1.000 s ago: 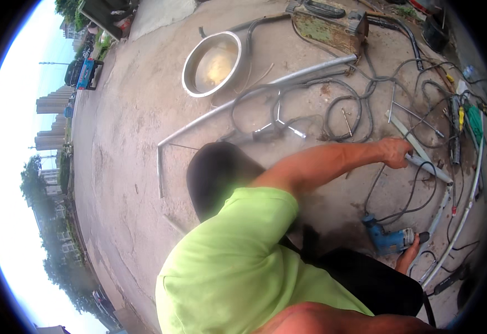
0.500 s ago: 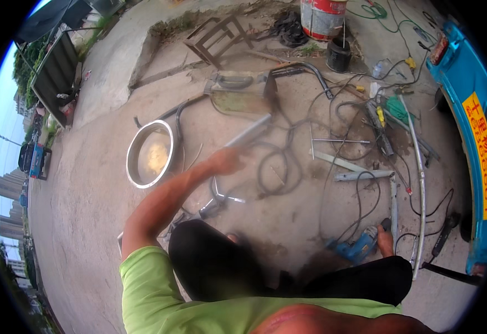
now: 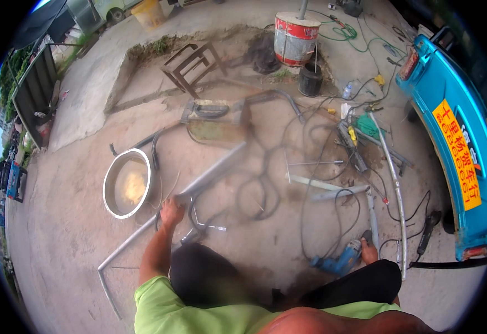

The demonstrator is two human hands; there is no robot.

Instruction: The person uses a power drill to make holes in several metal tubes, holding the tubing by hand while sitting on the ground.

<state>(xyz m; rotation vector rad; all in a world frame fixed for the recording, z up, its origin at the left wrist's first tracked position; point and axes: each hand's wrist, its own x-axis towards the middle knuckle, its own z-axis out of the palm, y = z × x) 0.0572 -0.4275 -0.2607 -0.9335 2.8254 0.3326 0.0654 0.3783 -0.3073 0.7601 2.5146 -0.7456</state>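
My left hand [image 3: 172, 211] closes round a long grey metal tube [image 3: 213, 168], near its middle. The tube slants from the floor's centre down to the left, where it bends toward me. Just left of this hand stands a round metal basin [image 3: 107, 192] with a yellowish patch inside. My right hand [image 3: 370, 252] grips the grey-headed end of a blue angle grinder [image 3: 337, 261], low beside my right knee. Its fingers are partly hidden. A shiny cross-shaped wrench [image 3: 213, 227] lies right of my left hand.
A worn metal box [image 3: 217, 131] and a brown metal frame [image 3: 190, 69] lie ahead. Black cables [image 3: 266, 192] loop over the concrete. Metal tubes [image 3: 391, 172] and tools lie to the right, beside a blue vehicle panel [image 3: 421, 94]. A red-and-white drum [image 3: 296, 42] stands at the back.
My left hand has drawn back along the tube, toward me and to the left. The view has shifted slightly. My right hand stays at the angle grinder.
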